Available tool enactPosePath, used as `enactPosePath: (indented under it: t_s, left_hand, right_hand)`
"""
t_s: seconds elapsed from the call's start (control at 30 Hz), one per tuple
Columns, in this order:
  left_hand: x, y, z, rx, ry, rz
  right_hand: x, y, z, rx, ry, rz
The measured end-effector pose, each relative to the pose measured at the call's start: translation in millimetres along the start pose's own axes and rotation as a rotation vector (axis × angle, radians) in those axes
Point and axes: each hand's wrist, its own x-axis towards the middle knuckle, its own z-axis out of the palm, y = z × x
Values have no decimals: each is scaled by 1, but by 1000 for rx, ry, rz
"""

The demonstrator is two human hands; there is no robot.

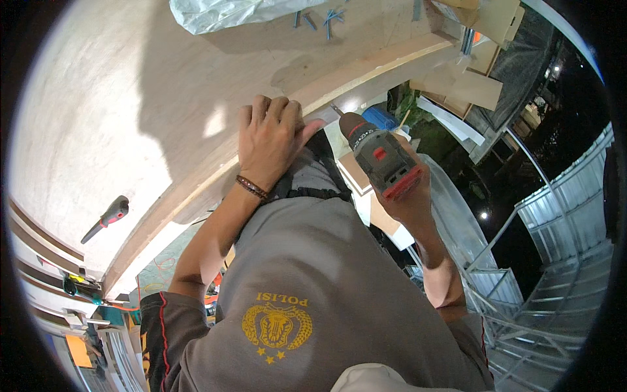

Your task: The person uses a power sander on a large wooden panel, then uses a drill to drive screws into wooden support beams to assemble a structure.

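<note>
By the wooden panel (222,68), drill (380,155) tight in right hand (418,199), left hand (269,142) loose, thumb apart

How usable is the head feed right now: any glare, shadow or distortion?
In the head view, glare washes out the left of the board, beside a broad shadow; in the head view, the drill looks sharp enough to make out; also in the head view, the upper-right background is dark with small bright lights, and the fisheye rim is black.
</note>
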Motion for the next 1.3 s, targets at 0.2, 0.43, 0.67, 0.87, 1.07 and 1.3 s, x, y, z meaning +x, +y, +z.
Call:
enactPosePath:
  t_s: [0.2,0.43,0.67,0.87,1.07,1.3]
  left_hand:
    - [-3,-2,0,-12,-10,8]
    - [-2,-5,-3,-74,87,66]
    - [52,-23,0,-184,97,215]
    - [116,-40,-2,267,216,496]
    - [123,-55,5,428,256,543]
    - [29,-35,-57,-400,344,139]
  right_hand:
    - [-4,8,2,-40,-69,158]
    - [-25,55,10,-200,35,104]
    - [-12,-1,5,-324,-6,237]
    - [-17,24,5,-392,54,190]
    - [-27,12,-5,-228,56,73]
    - [-81,25,-4,-202,231,22]
